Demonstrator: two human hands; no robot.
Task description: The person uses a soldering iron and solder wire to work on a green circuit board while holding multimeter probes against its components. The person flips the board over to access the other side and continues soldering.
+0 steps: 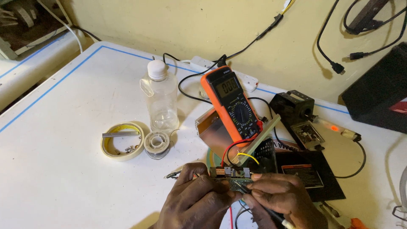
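Observation:
My left hand (193,199) grips a small green circuit board (231,174) that stands on edge, with metal parts along its top. My right hand (284,199) holds a thin black probe (271,212) like a pen, its tip against the board. Red and yellow wires (237,150) run from the board up toward an orange multimeter (231,101), which leans against a metal case (216,131) with its screen lit.
A clear plastic bottle (161,95) stands on the white table (63,127). Beside it lie a tape roll (123,142) holding small screws and a solder spool (157,144). A black block (294,106), a black mat (313,178) and a white power strip (246,78) sit right and behind.

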